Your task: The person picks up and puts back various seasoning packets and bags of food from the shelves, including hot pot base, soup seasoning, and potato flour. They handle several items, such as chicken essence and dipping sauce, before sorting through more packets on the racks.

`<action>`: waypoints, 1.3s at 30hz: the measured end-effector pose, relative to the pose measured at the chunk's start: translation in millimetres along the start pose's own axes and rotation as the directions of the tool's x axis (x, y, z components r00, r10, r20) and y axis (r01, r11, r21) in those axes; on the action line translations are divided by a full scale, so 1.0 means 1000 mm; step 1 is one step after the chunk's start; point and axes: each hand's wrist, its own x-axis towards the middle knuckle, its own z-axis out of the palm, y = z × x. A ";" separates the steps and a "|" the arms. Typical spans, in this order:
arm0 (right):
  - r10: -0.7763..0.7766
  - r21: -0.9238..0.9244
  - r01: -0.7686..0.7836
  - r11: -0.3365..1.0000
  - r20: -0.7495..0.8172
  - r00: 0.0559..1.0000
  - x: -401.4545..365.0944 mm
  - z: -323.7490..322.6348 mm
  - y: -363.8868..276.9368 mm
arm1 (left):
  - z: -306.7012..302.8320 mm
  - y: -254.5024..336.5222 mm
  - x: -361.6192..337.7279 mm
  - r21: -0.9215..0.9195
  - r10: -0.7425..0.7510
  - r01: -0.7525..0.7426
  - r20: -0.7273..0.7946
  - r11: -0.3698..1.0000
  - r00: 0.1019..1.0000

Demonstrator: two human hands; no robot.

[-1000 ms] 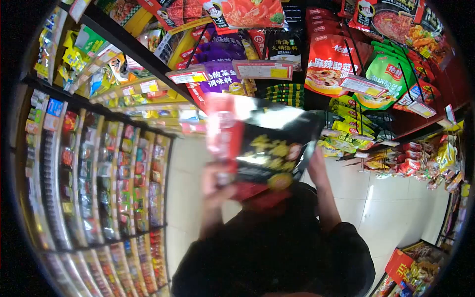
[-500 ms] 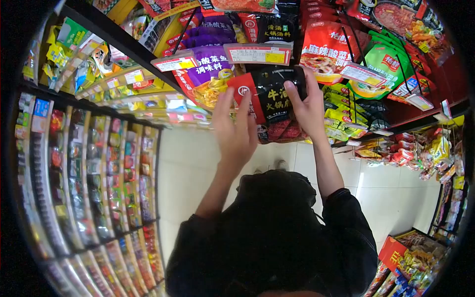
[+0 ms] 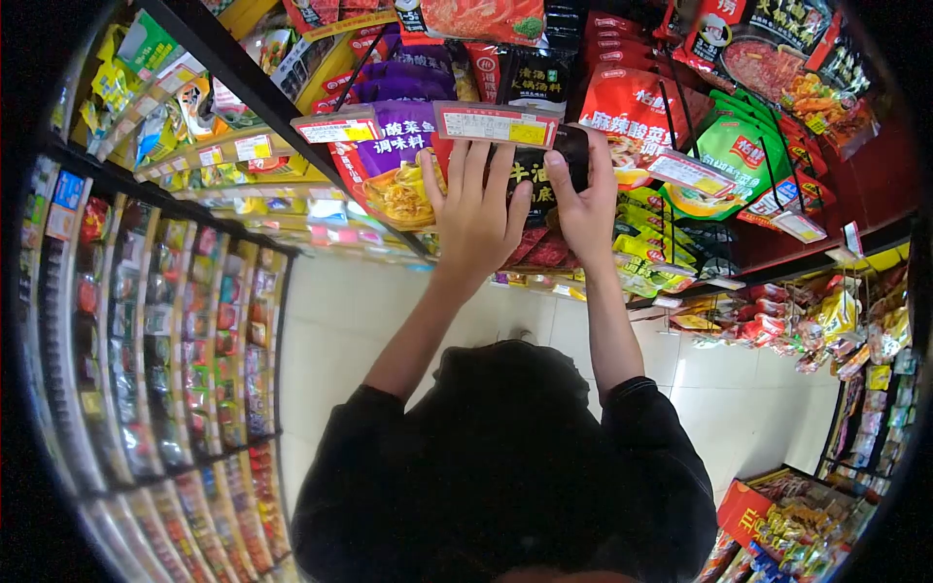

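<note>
A black and red hot pot seasoning packet [image 3: 535, 177] with gold lettering is upright at the shelf rack, just below a price tag [image 3: 498, 126]. My right hand [image 3: 589, 212] grips its right edge, thumb on the front and fingers behind. My left hand [image 3: 476, 216] lies over its left part with fingers stretched out and apart, hiding most of the red side. The left fingertips reach the price tag's lower edge. A purple seasoning packet [image 3: 400, 155] hangs just left of my left hand. Behind the tag is another black packet [image 3: 537, 78].
Red packets [image 3: 627, 112] and green packets [image 3: 731, 160] hang to the right, with metal hooks and tags sticking out. A dark shelf post [image 3: 219, 63] slants at the left. Stocked shelves [image 3: 165, 340] line the left side. A red display box [image 3: 746, 510] stands lower right.
Both hands have moved the hot pot packet in toward the rack, under the price tag. My left hand now spreads over its front. The view has shifted slightly.
</note>
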 end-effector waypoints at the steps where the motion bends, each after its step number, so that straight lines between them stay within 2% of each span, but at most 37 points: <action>1: -0.015 -0.020 0.015 1.000 -0.004 1.000 -0.001 0.000 0.002 | 0.002 -0.003 0.000 -0.009 0.003 -0.003 0.009 1.000 1.000; 13: 0.001 0.088 0.007 0.996 -0.090 0.996 0.001 0.017 0.009 | 0.008 -0.014 0.007 0.010 0.036 -0.036 -0.040 0.999 0.999; 22: -0.033 0.031 0.037 0.999 -0.128 0.991 0.005 0.018 0.013 | 0.015 -0.014 0.015 0.002 0.059 -0.059 -0.033 0.998 0.998; 29: -0.098 -0.079 0.087 0.993 -0.135 0.986 0.007 0.019 0.010 | 0.013 -0.006 0.024 0.029 0.036 -0.037 0.032 0.999 0.999; 31: -0.057 -0.037 0.052 0.998 -0.152 0.987 0.008 0.024 0.021 | 0.014 -0.002 0.030 0.055 0.034 -0.036 0.038 0.998 0.999; 36: -0.024 -0.028 0.019 0.999 -0.178 0.984 0.026 0.035 0.050 | 0.058 -0.019 0.039 -0.030 0.038 -0.040 -0.053 0.999 0.998; 37: -0.025 -0.071 0.012 0.997 -0.188 0.982 0.032 0.036 0.051 | 0.066 -0.022 0.044 -0.055 0.045 -0.049 -0.075 0.997 0.996; 39: 0.007 -0.116 -0.029 0.993 -0.182 0.983 0.045 0.035 0.055 | 0.078 -0.028 0.053 0.012 0.061 -0.061 -0.030 0.998 0.998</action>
